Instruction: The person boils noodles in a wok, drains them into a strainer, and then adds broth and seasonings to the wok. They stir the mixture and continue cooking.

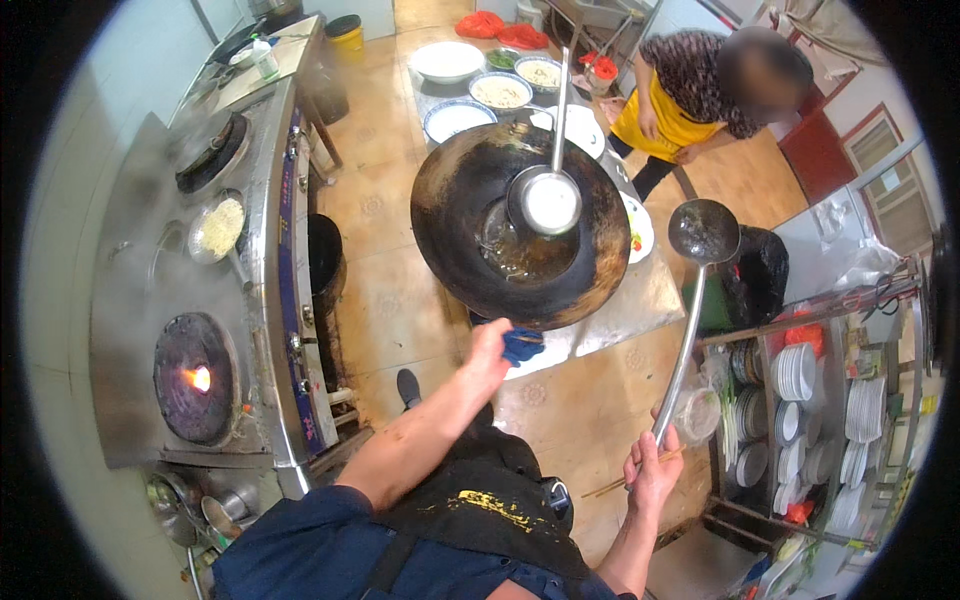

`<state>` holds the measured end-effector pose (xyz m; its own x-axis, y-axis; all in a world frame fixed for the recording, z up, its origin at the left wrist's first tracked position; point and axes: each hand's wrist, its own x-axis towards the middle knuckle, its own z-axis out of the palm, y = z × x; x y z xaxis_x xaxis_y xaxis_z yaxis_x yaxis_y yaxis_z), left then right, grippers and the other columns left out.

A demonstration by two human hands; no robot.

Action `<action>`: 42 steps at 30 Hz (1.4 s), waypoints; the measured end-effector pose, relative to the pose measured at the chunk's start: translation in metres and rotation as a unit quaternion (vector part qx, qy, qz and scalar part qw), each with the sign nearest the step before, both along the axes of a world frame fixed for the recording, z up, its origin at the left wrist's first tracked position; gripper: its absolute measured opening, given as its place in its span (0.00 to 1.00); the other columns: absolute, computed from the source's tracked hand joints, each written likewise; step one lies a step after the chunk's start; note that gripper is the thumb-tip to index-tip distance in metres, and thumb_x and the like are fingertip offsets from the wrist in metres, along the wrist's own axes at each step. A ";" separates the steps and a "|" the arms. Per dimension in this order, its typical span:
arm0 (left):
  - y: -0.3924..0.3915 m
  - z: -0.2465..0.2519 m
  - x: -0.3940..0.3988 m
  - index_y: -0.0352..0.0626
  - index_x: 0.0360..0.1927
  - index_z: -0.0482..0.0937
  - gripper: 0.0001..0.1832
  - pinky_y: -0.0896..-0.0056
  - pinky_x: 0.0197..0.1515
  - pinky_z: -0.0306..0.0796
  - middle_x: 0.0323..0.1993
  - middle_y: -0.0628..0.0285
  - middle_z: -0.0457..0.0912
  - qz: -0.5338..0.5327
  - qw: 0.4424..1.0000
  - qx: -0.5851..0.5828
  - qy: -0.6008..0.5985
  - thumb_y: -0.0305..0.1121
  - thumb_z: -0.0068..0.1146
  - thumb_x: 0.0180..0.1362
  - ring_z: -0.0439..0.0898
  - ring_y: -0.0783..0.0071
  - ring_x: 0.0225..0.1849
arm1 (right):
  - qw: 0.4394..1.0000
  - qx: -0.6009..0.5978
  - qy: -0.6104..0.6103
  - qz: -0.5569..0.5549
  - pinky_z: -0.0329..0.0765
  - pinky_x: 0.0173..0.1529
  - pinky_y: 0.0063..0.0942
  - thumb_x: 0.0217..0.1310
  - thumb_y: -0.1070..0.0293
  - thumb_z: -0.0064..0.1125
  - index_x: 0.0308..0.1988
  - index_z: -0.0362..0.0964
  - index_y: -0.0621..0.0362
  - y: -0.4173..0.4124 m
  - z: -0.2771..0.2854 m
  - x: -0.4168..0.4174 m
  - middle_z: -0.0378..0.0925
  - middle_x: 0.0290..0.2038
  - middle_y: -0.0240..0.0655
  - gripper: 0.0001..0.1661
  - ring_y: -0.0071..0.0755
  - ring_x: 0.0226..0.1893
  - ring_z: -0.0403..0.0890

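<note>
My left hand grips the near rim of a large dark wok through a folded blue cloth. Some liquid lies in the bottom of the wok. Over its right half sits a round steel ladle, with a long handle pointing away from me. In my right hand is the long metal handle of a dark ladle, its bowl to the right of the wok. Thin wooden chopsticks are also in that hand.
A metal table bears bowls of food and plates. At the left, a stove has a burner with a flame and a strainer of pale food. A person in a yellow apron stands beyond the table. Shelves hold stacked plates.
</note>
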<state>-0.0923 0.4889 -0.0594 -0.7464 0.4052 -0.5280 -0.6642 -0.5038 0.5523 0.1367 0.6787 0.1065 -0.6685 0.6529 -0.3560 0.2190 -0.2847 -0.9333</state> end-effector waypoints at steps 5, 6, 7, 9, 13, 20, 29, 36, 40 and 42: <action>-0.033 0.027 -0.008 0.39 0.42 0.79 0.11 0.57 0.50 0.78 0.41 0.52 0.83 0.011 1.000 -0.011 -0.024 0.35 0.52 0.64 0.82 0.59 0.45 | 0.999 0.014 0.009 0.036 0.60 0.15 0.15 0.71 0.75 0.55 0.64 0.65 0.63 0.020 -0.009 -0.004 0.64 0.23 0.24 0.24 0.14 0.16 0.60; -0.042 0.013 -0.006 0.40 0.42 0.80 0.11 0.56 0.50 0.78 0.39 0.55 0.83 0.003 0.999 0.033 0.023 0.35 0.50 0.64 0.82 0.59 0.42 | 0.999 0.016 0.013 0.043 0.59 0.15 0.15 0.71 0.74 0.56 0.64 0.66 0.64 0.021 -0.011 -0.011 0.63 0.22 0.24 0.24 0.15 0.15 0.60; -0.045 0.013 -0.005 0.40 0.42 0.79 0.11 0.56 0.50 0.78 0.39 0.55 0.83 0.006 0.999 0.048 0.008 0.35 0.50 0.64 0.82 0.60 0.43 | 0.999 0.020 0.014 0.044 0.59 0.15 0.15 0.71 0.74 0.57 0.63 0.66 0.64 0.021 -0.011 -0.015 0.63 0.22 0.25 0.24 0.15 0.14 0.59; -0.052 0.015 -0.005 0.40 0.42 0.79 0.11 0.57 0.51 0.78 0.40 0.56 0.83 0.014 0.997 0.075 -0.024 0.35 0.50 0.64 0.82 0.60 0.44 | 0.998 0.019 0.035 0.058 0.59 0.15 0.15 0.70 0.73 0.58 0.63 0.66 0.64 0.020 -0.007 -0.026 0.63 0.22 0.25 0.25 0.15 0.14 0.59; -0.083 0.080 0.018 0.21 0.48 0.75 0.20 0.43 0.49 0.82 0.44 0.38 0.84 0.094 0.986 0.136 0.008 0.29 0.47 0.58 0.86 0.41 0.43 | 0.994 0.016 0.048 0.092 0.58 0.14 0.14 0.71 0.73 0.58 0.63 0.66 0.63 0.002 0.006 -0.045 0.63 0.21 0.24 0.24 0.14 0.14 0.59; -0.178 0.112 0.054 0.29 0.36 0.76 0.10 0.45 0.48 0.82 0.38 0.42 0.83 0.140 0.972 0.159 -0.103 0.26 0.49 0.53 0.86 0.44 0.42 | 0.973 0.076 0.146 0.163 0.57 0.12 0.15 0.71 0.76 0.55 0.69 0.58 0.65 -0.013 0.005 -0.076 0.62 0.21 0.22 0.30 0.11 0.13 0.58; -0.329 0.142 0.145 0.38 0.40 0.76 0.12 0.61 0.44 0.80 0.34 0.60 0.80 0.447 0.893 -0.040 -0.040 0.21 0.53 0.51 0.83 0.64 0.39 | 0.936 0.059 0.143 0.317 0.52 0.14 0.15 0.73 0.70 0.55 0.68 0.62 0.61 -0.130 0.002 -0.211 0.60 0.21 0.20 0.27 0.12 0.13 0.56; -0.458 0.084 0.194 0.34 0.46 0.74 0.17 0.58 0.45 0.79 0.38 0.58 0.80 0.609 0.790 -0.076 -0.012 0.20 0.53 0.50 0.82 0.61 0.39 | 0.882 0.016 0.106 0.460 0.56 0.14 0.16 0.72 0.69 0.58 0.55 0.67 0.57 -0.284 -0.005 -0.311 0.65 0.21 0.22 0.16 0.14 0.14 0.61; -0.513 0.058 0.203 0.33 0.41 0.76 0.13 0.58 0.46 0.79 0.35 0.58 0.80 0.638 0.767 -0.075 -0.015 0.21 0.54 0.50 0.83 0.60 0.39 | 0.821 0.037 0.107 0.559 0.57 0.13 0.17 0.72 0.69 0.58 0.54 0.69 0.59 -0.360 0.006 -0.361 0.65 0.20 0.23 0.15 0.15 0.12 0.61; -0.545 -0.003 0.221 0.37 0.25 0.71 0.07 0.33 0.50 0.81 0.32 0.45 0.82 0.680 0.726 -0.096 -0.028 0.28 0.55 0.55 0.86 0.42 0.40 | 0.789 0.075 0.106 0.600 0.58 0.14 0.18 0.72 0.69 0.57 0.54 0.69 0.62 -0.395 0.005 -0.394 0.68 0.21 0.25 0.14 0.16 0.13 0.65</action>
<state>0.1283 -0.0560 -0.0619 -0.3627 -0.7719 -0.5221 0.3522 -0.6322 0.6901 -0.2574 0.2835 0.1112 -0.8713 -0.4726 -0.1320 0.0813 0.1262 -0.9887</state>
